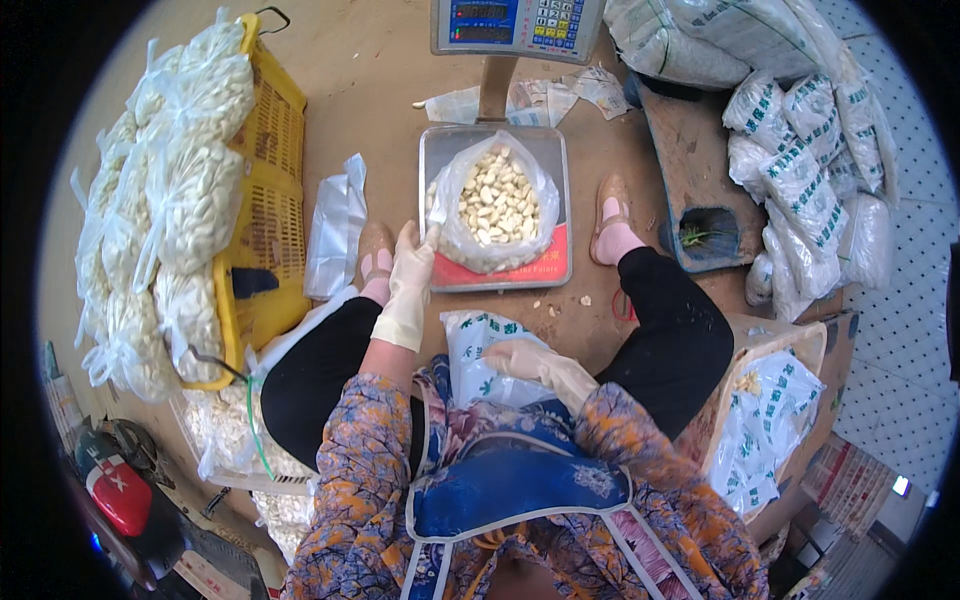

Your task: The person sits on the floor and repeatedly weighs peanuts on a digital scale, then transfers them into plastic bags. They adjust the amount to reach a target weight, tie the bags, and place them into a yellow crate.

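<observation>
A clear plastic bag [548,228] of pale peeled garlic cloves [497,200] stands with its mouth spread on the scale's metal platform [432,160]. At the bag's left edge is my left hand [408,268], in a cream rubber glove, its thumb and fingers closed on a bit of the rim. My right hand [535,365], gloved alike, lies over a white plastic bag [475,340] with green print, between my knees. Its fingers are stretched out to the left, fairly flat on the plastic.
Left, a yellow crate [270,200] carries several tied garlic bags [195,200]. Above the platform is the scale's display [515,25]. Filled printed bags [800,180] are heaped at right, beside a wooden board [690,150]. A box [720,440] holding printed bags stands lower right.
</observation>
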`<state>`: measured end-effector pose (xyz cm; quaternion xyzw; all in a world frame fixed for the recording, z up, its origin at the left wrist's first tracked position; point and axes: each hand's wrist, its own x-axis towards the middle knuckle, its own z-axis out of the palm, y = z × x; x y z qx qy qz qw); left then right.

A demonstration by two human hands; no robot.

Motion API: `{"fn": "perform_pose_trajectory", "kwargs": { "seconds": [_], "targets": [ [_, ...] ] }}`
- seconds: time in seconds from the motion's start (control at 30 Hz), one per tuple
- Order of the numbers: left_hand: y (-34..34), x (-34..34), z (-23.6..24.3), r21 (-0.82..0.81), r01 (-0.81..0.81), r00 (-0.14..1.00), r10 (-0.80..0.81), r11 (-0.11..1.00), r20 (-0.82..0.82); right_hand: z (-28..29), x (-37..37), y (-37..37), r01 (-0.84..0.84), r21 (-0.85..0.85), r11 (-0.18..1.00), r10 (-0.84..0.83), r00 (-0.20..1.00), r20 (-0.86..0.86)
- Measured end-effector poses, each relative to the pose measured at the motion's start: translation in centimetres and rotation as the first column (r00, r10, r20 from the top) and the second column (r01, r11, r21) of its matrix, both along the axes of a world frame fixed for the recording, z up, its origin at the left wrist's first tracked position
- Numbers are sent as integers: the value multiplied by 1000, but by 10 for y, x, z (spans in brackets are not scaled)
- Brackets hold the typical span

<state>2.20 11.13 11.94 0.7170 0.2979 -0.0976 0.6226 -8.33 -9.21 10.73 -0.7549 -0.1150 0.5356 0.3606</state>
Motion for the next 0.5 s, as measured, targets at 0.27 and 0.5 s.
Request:
{"fn": "perform_pose_trajectory", "kwargs": {
  "seconds": [0.27, 0.5],
  "targets": [
    [-23, 41, -46, -68, -43, 997, 39, 997, -70, -25, 166, -37, 780, 41, 624, -594, 440, 674],
    [-29, 48, -28, -291, -16, 1000, 21, 957, 16, -60, 180, -50, 860, 136, 492, -756, 344, 557]
  ]
}}
